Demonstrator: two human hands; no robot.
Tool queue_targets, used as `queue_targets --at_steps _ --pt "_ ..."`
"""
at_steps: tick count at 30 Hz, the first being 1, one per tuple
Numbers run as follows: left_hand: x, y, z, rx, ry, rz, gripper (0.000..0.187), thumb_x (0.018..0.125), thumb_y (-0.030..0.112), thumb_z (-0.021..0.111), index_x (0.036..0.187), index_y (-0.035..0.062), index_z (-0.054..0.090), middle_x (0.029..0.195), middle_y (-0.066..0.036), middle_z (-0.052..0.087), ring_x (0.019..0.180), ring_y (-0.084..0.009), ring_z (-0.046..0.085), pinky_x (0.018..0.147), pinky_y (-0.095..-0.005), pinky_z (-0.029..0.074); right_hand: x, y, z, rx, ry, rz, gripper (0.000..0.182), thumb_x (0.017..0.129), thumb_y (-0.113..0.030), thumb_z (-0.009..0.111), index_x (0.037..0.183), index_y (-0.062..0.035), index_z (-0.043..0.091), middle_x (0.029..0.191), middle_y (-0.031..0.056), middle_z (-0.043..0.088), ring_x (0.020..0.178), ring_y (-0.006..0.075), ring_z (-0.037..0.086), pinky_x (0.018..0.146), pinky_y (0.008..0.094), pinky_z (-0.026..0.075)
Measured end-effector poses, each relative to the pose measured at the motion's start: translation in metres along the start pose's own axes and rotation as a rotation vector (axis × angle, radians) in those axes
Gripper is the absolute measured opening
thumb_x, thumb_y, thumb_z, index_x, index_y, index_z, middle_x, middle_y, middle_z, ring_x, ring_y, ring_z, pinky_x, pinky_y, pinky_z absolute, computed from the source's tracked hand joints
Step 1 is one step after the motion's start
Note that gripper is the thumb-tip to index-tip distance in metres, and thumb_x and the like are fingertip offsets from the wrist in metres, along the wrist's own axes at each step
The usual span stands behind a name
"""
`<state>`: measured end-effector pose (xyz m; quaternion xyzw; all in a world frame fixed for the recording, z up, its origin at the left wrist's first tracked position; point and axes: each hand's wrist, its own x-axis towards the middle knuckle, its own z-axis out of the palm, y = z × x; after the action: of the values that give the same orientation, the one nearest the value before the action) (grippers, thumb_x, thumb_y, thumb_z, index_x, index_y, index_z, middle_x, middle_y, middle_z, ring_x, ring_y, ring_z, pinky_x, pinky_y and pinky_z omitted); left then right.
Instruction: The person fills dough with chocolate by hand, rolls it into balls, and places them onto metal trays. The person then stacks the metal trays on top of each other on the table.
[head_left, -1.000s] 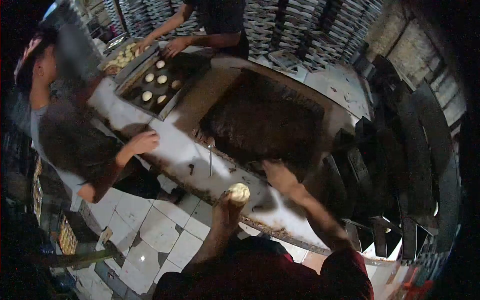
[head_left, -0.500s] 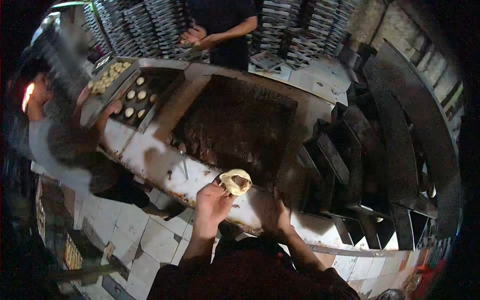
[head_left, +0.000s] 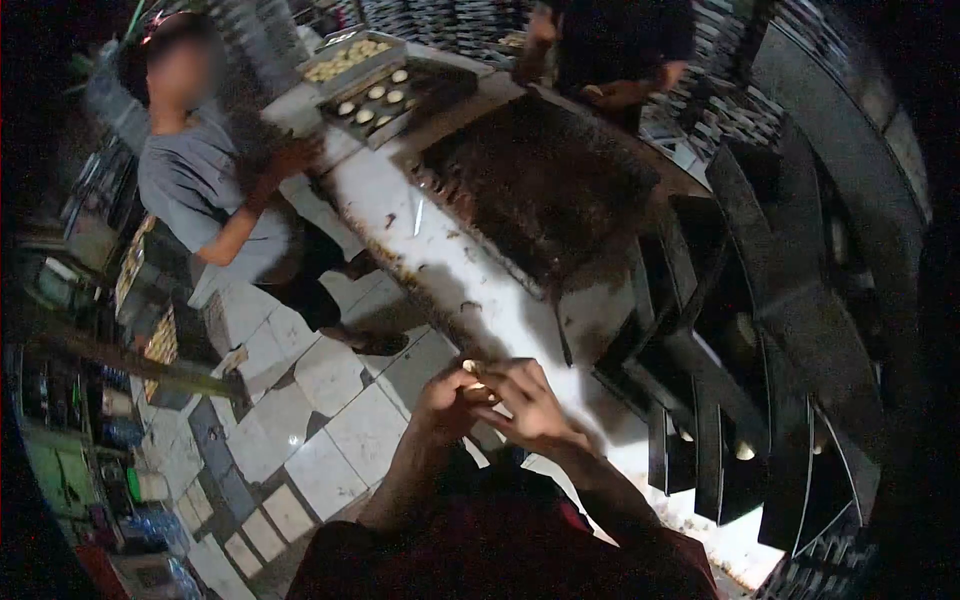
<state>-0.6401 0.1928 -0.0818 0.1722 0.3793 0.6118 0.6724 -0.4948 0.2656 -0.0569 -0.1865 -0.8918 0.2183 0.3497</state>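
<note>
A small piece of pale dough shows between my hands, mostly covered by the fingers. My left hand is closed around it from the left. The fingers of my right hand are bent over the same dough from the right, touching it. Both hands are held above the near edge of the white table. Beyond them on the tabletop lies a wide dark brown mass. A thin dark tool rests at the near edge of that mass, and a light metal stick lies to its left.
Dark metal trays are stacked crosswise on the right. At the far left end stand a tray with round dough balls and a tray of smaller pieces. One person stands at left, another across the table.
My right hand has left the table and joined the left at the dough. The open dough round with brown filling is now enclosed in my fingers. The view has turned, and the left co-worker stands straighter.
</note>
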Motion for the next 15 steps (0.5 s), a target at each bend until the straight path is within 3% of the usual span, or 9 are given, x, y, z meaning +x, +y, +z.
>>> queue_targets --at_steps 2,3,5,6,8,9,11,13,15 --pt "-0.012 -0.023 -0.015 -0.111 -0.001 0.125 0.029 0.082 0.011 0.052 0.108 0.0005 0.048 0.097 -0.01 0.055 0.082 -0.0213 0.057 0.073 -0.0296 0.049 -0.025 -0.011 0.0 -0.063 0.001 -0.11 0.025 0.079 -0.023 0.065 0.087 -0.0011 0.054 0.084 0.0107 0.056 0.08 0.0252 0.054 0.071 0.0381 0.047" --pt "-0.02 -0.031 -0.023 0.082 -0.107 0.182 0.03 0.082 0.012 0.054 0.11 0.001 0.047 0.097 -0.01 0.055 0.084 -0.0208 0.056 0.074 -0.0293 0.048 -0.034 -0.014 -0.002 -0.066 0.006 -0.121 0.025 0.079 -0.023 0.065 0.087 -0.0011 0.054 0.084 0.0107 0.056 0.08 0.0252 0.054 0.071 0.0381 0.047" --pt "-0.034 -0.027 0.008 -0.209 -0.231 0.075 0.025 0.084 0.008 0.053 0.108 0.0001 0.052 0.107 -0.007 0.055 0.092 -0.0146 0.054 0.08 -0.027 0.044 -0.053 -0.022 -0.007 0.191 -0.226 0.489 0.036 0.076 -0.007 0.067 0.108 -0.0012 0.052 0.09 0.0121 0.058 0.075 0.0217 0.057 0.069 0.0321 0.049" --pt "-0.063 -0.002 0.068 0.136 0.074 0.159 0.039 0.087 0.016 0.056 0.12 0.0012 0.043 0.101 -0.007 0.054 0.087 -0.0167 0.053 0.075 -0.0263 0.045 -0.041 -0.044 -0.028 0.308 -0.02 0.446 0.03 0.079 -0.006 0.064 0.106 0.0003 0.051 0.085 0.0155 0.06 0.067 0.0217 0.059 0.064 0.0298 0.05" --pt "-0.084 -0.017 0.06 0.729 0.006 0.3 0.034 0.091 0.016 0.05 0.122 0.0034 0.043 0.102 -0.006 0.053 0.085 -0.0145 0.052 0.071 -0.0246 0.045 -0.038 -0.063 -0.057 0.552 -0.042 0.385 0.024 0.08 -0.007 0.063 0.1 0.0015 0.052 0.085 0.0152 0.061 0.071 0.0206 0.061 0.066 0.0282 0.05" --pt "-0.093 -0.025 0.061 0.729 -0.02 0.293 0.034 0.091 0.016 0.05 0.122 0.0034 0.043 0.102 -0.006 0.053 0.085 -0.0145 0.052 0.071 -0.0246 0.045 -0.048 -0.068 -0.064 0.721 -0.17 0.6 0.022 0.079 -0.009 0.065 0.096 0.0009 0.055 0.094 0.0147 0.058 0.082 0.0212 0.058 0.069 0.03 0.049" --pt "-0.111 -0.04 0.062 0.291 0.065 0.328 0.032 0.093 0.019 0.046 0.121 0.0056 0.044 0.102 -0.006 0.053 0.085 -0.0129 0.052 0.07 -0.0239 0.046 -0.085 -0.093 -0.051 0.455 -0.085 0.437 0.023 0.077 -0.01 0.066 0.095 0.0005 0.056 0.099 0.0149 0.055 0.088 0.023 0.055 0.071 0.0314 0.048" --pt "-0.13 -0.052 0.068 0.182 0.097 0.268 0.031 0.093 0.019 0.045 0.121 0.0066 0.044 0.102 -0.006 0.053 0.085 -0.0123 0.053 0.069 -0.0239 0.047 -0.105 -0.129 -0.052 -0.009 0.001 0.118 0.024 0.073 -0.011 0.069 0.092 -0.0005 0.059 0.11 0.0163 0.047 0.096 0.0279 0.047 0.072 0.035 0.045" --pt "-0.147 -0.066 0.082 0.135 0.147 0.127 0.029 0.093 0.02 0.046 0.12 0.0084 0.045 0.101 -0.006 0.054 0.084 -0.0116 0.054 0.068 -0.0223 0.047 -0.132 -0.14 -0.05 -0.152 0.047 0.092 0.023 0.072 -0.011 0.071 0.087 0.0002 0.058 0.104 0.016 0.049 0.088 0.0276 0.047 0.069 0.0354 0.043"
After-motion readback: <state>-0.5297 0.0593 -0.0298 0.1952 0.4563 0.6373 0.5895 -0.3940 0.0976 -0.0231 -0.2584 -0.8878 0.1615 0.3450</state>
